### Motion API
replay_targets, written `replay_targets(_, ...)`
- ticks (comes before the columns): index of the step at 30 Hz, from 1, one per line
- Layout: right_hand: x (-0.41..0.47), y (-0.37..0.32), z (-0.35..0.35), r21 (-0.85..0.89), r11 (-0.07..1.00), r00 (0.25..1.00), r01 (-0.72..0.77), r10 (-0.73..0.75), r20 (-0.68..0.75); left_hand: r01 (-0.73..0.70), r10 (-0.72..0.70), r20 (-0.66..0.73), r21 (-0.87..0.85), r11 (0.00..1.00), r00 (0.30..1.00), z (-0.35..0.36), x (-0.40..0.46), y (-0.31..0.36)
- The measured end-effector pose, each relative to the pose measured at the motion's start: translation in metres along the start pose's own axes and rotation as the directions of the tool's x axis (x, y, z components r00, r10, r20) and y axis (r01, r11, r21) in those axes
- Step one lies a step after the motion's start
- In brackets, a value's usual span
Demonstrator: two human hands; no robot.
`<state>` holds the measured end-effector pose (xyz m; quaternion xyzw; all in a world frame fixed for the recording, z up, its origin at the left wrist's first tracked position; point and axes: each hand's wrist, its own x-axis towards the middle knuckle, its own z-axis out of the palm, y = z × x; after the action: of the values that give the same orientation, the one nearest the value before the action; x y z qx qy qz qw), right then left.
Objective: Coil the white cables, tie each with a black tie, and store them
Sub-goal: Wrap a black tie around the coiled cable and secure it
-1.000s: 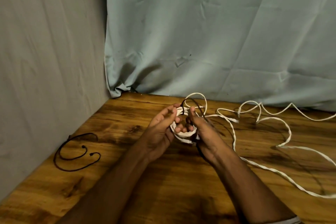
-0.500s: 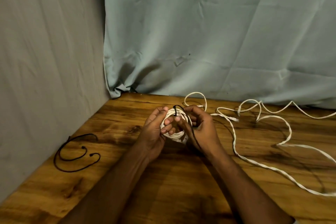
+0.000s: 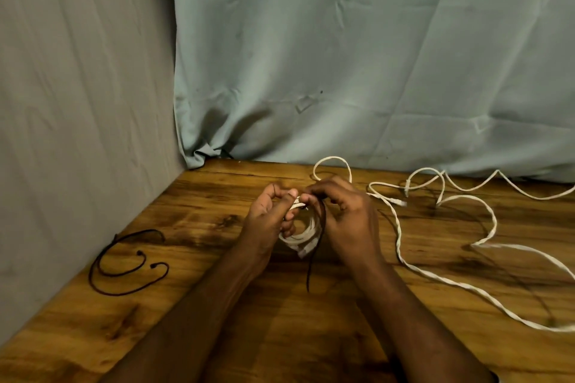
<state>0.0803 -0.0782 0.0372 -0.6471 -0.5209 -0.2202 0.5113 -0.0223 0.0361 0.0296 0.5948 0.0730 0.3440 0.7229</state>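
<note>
Over the wooden table (image 3: 280,336), left hand (image 3: 267,221) gripped the coiled white cable (image 3: 303,239); right hand (image 3: 345,214) fingers pinched the black tie (image 3: 314,261) at its top.

A: From where does the single head view look?
B: From above and behind the forearms, facing forward and down onto the wooden table (image 3: 311,336). Both arms enter from the bottom edge.
A: How near is it?
B: Close: the left hand (image 3: 267,221) and right hand (image 3: 345,218) meet at frame centre.
A: And the far field?
B: The curtain (image 3: 373,56) fills the upper right, the wall (image 3: 77,102) the upper left. No second view shares the scene.
</note>
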Motion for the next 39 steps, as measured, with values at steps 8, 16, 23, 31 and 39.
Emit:
replay_targets(8, 0.001, -0.003, -0.005, -0.021, 0.994, 0.993, -0.111, 0.11, -0.031, -0.038, 0.04, -0.015, 0.128, 0.991, 0.999, 0.004, -0.001, -0.008)
replay_targets(16, -0.002, -0.015, -0.006, -0.177, 0.982, 0.993, 0.067, -0.082, -0.079, -0.091, 0.071, 0.116, 0.179, 0.98, 0.991, 0.019, -0.014, -0.006)
replay_targets(23, -0.005, -0.023, -0.015, -0.189, 0.973, 0.976, 0.132, -0.161, -0.144, -0.128, 0.118, 0.062, 0.194, 0.973, 0.991, 0.024, -0.018, -0.009)
replay_targets(31, -0.01, -0.027, -0.012, -0.106, 0.982, 0.98, 0.158, -0.168, -0.102, -0.101, 0.101, 0.021, -0.003, 0.995, 0.995, 0.019, -0.013, -0.006)
replay_targets(39, -0.009, -0.023, 0.007, -0.102, 0.977, 0.975, 0.186, -0.17, 0.145, 0.0, -0.009, -0.143, -0.061, 0.998, 0.99, 0.0, -0.002, -0.005)
